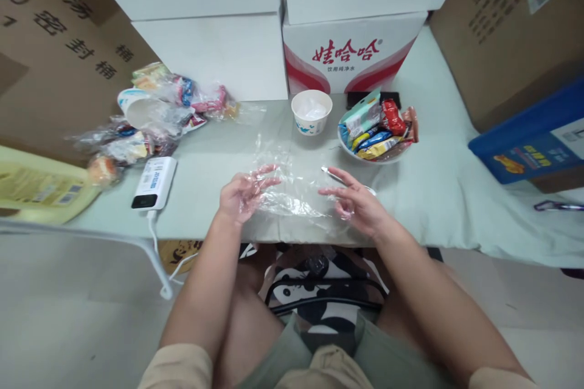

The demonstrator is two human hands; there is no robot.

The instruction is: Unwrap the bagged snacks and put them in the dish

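A clear, crumpled plastic bag [292,202] spreads between my hands near the table's front edge. My left hand [244,194] grips the bag's left side, with two fingers stretched out over the film. My right hand [358,202] is at its right side; the index and middle fingers point left, while the other fingers curl on the film. Behind the right fingers lies a thin white-tipped item [325,169], partly hidden. Beyond the hands stand a paper cup [312,123] with clear plastic inside and a bowl [387,156] full of packaged snacks.
Wrapped snacks [132,147] and a tipped paper cup [137,108] lie at the left. A power bank [155,183] with a cable is near the front edge, beside a yellow jug [50,188]. White cartons [351,51] line the back; a blue box [529,134] stands right.
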